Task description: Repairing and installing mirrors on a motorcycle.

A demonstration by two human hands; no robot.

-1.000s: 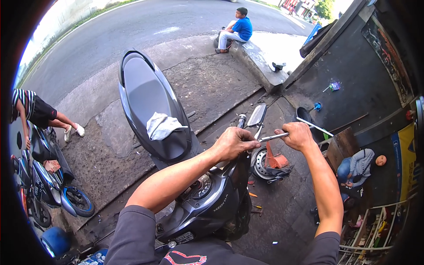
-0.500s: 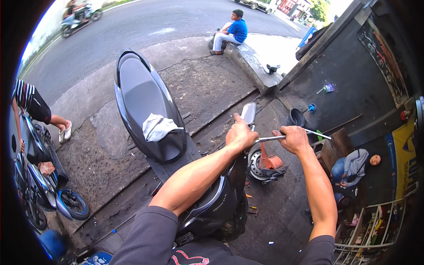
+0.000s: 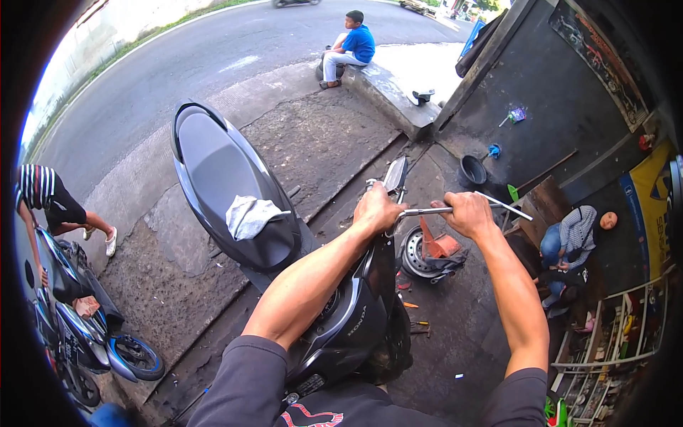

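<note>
My left hand (image 3: 378, 208) is closed at the handlebar of a black scooter (image 3: 356, 313), just below a mirror (image 3: 395, 173); the palm hides most of what it grips. A bare metal wrench (image 3: 425, 211) runs right from beside that hand. Around its other end my right hand (image 3: 469, 213) is closed, and a thin silver bar (image 3: 511, 207) sticks out past the knuckles. A crumpled grey rag (image 3: 252, 217) lies on the scooter's long dark seat (image 3: 217, 160).
Right of the scooter, a wheel (image 3: 420, 256) lies near an orange-red part (image 3: 441, 245) and hand tools (image 3: 421, 327). A black bucket (image 3: 472, 169) stands by the wall. People sit at right and on the kerb; another bends over a blue-black motorbike (image 3: 78, 313) at left.
The view has shifted slightly. Both hands keep their grip, while the thin bar by my right hand slants more steeply. The passing motorbike has moved right along the road; the left-hand person's legs have shifted.
</note>
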